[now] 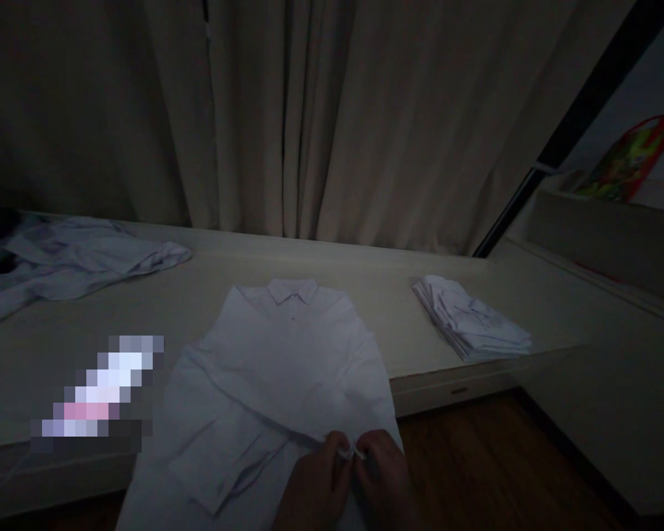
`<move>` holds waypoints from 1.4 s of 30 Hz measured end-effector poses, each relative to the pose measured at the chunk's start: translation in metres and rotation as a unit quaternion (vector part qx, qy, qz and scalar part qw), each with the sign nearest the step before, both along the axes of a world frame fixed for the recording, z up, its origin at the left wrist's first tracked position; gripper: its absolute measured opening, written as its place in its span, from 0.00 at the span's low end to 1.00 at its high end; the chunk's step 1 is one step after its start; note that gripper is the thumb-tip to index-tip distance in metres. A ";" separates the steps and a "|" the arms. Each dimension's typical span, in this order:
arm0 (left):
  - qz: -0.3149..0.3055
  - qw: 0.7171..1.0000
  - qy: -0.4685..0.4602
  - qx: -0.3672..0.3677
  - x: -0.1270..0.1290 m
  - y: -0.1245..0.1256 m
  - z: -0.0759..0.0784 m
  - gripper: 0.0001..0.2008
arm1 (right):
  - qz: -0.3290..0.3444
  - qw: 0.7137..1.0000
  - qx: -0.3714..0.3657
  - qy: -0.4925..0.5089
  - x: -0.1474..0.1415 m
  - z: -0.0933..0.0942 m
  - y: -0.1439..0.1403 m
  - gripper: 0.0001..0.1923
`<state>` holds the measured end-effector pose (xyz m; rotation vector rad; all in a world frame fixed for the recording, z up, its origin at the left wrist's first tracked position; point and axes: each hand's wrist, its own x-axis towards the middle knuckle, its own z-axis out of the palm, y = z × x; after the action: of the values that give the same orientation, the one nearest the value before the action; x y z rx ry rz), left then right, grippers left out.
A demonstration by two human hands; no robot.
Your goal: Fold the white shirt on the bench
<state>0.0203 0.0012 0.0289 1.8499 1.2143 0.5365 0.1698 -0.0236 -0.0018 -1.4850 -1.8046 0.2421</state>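
Beige curtains [420,125] hang behind a pale counter [401,317] as a white collared shirt [293,354] lies front up before the person, collar [293,290] at the far end. A stack of folded garments [476,321] sits to the right. At the shirt's lower right, left hand [321,479] and right hand [386,472], side by side, pinch a small gather of its cloth between closed thumbs and fingers; cuff or hem, one cannot tell. Light, level tension should best spare the front from creases.
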 end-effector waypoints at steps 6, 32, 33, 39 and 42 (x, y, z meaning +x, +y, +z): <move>-0.011 0.999 0.021 0.028 0.003 0.000 -0.005 0.17 | -0.020 0.999 0.024 -0.005 0.002 0.000 -0.002 0.06; 0.269 0.956 0.088 -0.075 -0.128 -0.002 -0.001 0.24 | -0.042 0.995 0.027 -0.090 0.039 -0.003 -0.034 0.12; 0.300 0.942 0.126 -0.084 -0.148 0.001 -0.003 0.25 | -0.061 0.994 0.015 -0.088 0.041 -0.004 -0.033 0.11; 0.324 0.915 0.227 -0.075 -0.203 0.000 -0.025 0.36 | -0.152 0.984 -0.063 -0.075 0.022 -0.011 -0.015 0.15; 0.323 0.917 0.215 -0.093 -0.195 -0.001 -0.019 0.34 | -0.156 0.983 -0.097 -0.010 0.018 -0.008 -0.005 0.05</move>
<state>-0.1747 0.0005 0.0097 1.4121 2.1254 0.3433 0.1876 -0.0282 -0.0096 -1.8875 -1.5696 0.2524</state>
